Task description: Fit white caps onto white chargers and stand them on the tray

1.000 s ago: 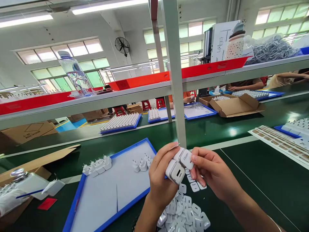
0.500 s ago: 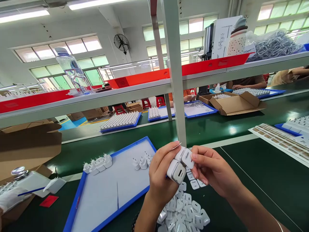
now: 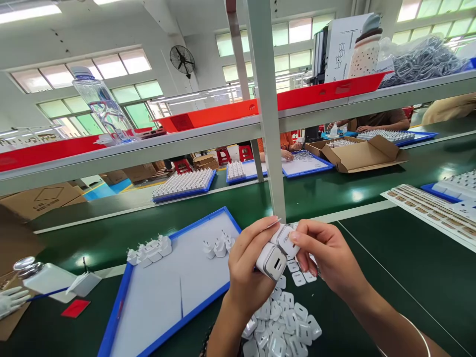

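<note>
My left hand [image 3: 247, 263] is closed around two white charger plugs. The nearer charger plug [image 3: 271, 261] has its face with a dark slot towards me. On the farther one sits a white cover plate with printed lettering [image 3: 285, 237], and a thin pale edge sticks up behind my left fingertips. My right hand [image 3: 323, 248] has its thumb pressed on that cover plate, its other fingers curled behind. Below my hands lie a heap of loose white covers [image 3: 280, 322] and a few printed covers [image 3: 298, 278] in rows.
A blue-rimmed tray [image 3: 148, 302] with several pronged plugs [image 3: 152, 249] lies left. Beyond are a white bottle [image 3: 48, 280], a red card [image 3: 76, 308] and another person's gloved hand [image 3: 13, 301]. A metal post [image 3: 268, 124] and shelf rise ahead.
My right thumb has moved from the cover plate's edge onto its face, hiding part of the lettering. At the left, the cardboard box has shifted left and a gloved hand has appeared.
</note>
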Tool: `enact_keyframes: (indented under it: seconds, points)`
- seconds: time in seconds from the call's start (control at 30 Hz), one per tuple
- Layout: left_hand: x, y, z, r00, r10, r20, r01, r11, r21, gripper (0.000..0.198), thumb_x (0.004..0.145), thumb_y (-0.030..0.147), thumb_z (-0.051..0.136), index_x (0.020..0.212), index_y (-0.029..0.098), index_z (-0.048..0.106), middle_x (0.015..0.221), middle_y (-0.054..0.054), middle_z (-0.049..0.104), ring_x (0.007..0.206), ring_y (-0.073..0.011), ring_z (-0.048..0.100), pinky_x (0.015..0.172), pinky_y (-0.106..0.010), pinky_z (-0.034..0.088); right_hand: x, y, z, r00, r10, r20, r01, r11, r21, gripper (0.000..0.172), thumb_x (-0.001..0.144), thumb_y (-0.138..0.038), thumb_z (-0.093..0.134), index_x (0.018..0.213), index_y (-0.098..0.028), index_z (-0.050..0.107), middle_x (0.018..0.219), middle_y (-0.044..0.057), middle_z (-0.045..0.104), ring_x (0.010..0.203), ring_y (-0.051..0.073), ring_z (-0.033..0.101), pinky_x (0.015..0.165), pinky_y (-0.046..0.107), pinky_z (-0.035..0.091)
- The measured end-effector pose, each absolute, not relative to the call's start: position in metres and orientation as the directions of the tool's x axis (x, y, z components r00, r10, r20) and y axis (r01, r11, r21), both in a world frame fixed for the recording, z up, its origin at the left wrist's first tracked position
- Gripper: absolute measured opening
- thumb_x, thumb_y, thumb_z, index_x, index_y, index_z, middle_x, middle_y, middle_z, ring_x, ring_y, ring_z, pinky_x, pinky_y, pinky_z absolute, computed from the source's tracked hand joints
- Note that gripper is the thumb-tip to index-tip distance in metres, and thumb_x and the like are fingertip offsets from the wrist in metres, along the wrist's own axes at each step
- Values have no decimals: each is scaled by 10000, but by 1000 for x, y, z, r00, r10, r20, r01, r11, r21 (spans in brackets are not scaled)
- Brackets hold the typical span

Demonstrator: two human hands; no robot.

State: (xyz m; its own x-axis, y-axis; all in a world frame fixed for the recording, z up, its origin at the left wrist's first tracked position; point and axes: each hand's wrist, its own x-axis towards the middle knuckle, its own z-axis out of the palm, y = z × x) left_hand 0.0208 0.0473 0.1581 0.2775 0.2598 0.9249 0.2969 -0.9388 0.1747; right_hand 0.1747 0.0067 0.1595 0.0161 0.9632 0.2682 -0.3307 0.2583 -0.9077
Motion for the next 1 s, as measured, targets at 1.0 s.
enact_keyframes:
  seconds: [1.0]
  points:
    - [15,57,165,410,532,741,-30,-804,594,452,655,187,871,1075,248,714,1114,-43,711,1009,-181,680,899,-278,560,192,26,160,-358,921,150,-188,86,-978,436,808,-577,630,662,-181,522,504,-51,446,432,76,363,419,225,221]
